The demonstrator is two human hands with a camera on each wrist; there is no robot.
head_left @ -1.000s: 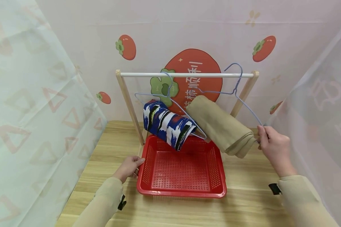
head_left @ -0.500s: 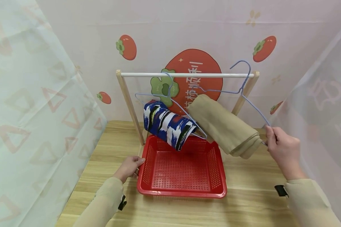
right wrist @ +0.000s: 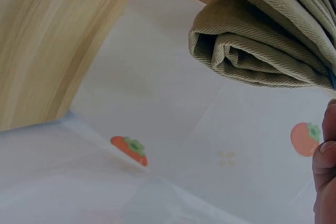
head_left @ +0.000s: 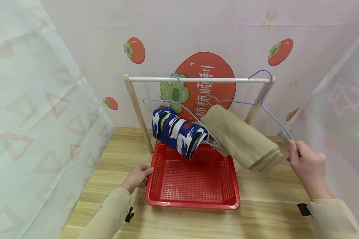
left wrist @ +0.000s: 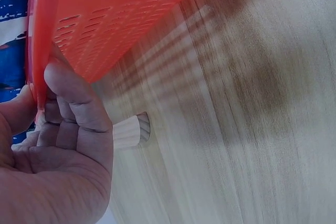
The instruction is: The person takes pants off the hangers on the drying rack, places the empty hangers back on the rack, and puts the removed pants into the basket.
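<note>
My right hand (head_left: pixel 309 166) grips the lower right corner of a blue wire hanger (head_left: pixel 276 119). Over its bottom bar lies a folded khaki cloth garment (head_left: pixel 242 139), whose layered edge fills the top right of the right wrist view. The hanger's hook is at the right end of the white rail (head_left: pixel 221 80); I cannot tell if it bears on it. With thumb and curled fingers, my left hand (head_left: pixel 137 176) holds the left rim of a red plastic basket (head_left: pixel 194 204). The left wrist view shows its fingers under that rim.
A second blue hanger (head_left: pixel 194 116) hangs on the rail with a folded blue, white and black patterned garment (head_left: pixel 176 131). Wooden posts (head_left: pixel 139 116) support the rail. The basket stands before the rack on a wooden table (head_left: pixel 107 176). Printed cloth walls (head_left: pixel 48 109) enclose the sides and back.
My right hand has moved right and slightly down, taking the hanger and khaki garment along. The hook rose a little above the rail, then came lower at its right end. My left hand stays put.
</note>
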